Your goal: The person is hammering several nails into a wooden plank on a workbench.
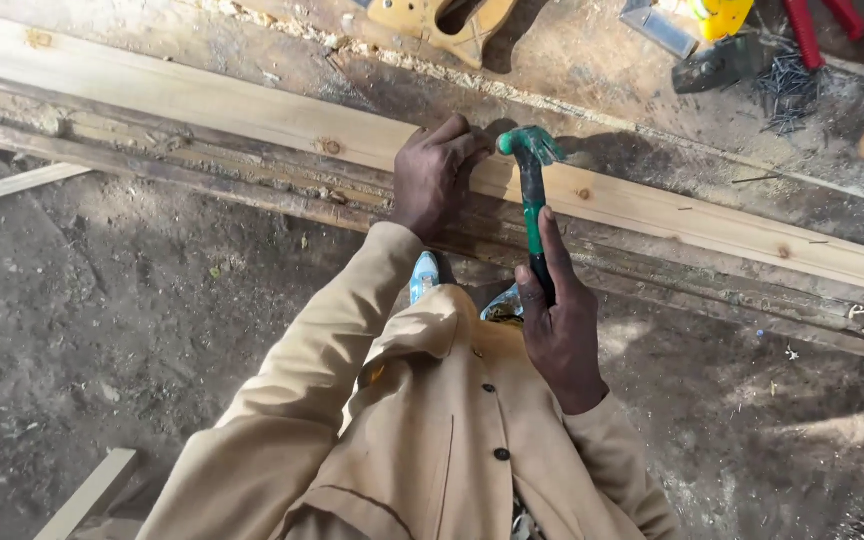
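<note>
A long pale wooden plank (pixel 232 105) lies across a worn workbench. My left hand (pixel 434 175) rests on the plank's near edge with fingers curled together, pinching at something too small to see. My right hand (pixel 560 320) grips the green handle of a claw hammer (pixel 531 175). The hammer's green head sits over the plank just right of my left fingertips. My tan jacket sleeves fill the lower middle of the view.
A yellow handsaw handle (pixel 444 22) lies at the back of the bench. A pile of dark nails (pixel 787 90), a yellow tool (pixel 717 15) and red handles (pixel 812 30) sit at the back right. Loose wood strips (pixel 12 185) lie over the dirt floor at left.
</note>
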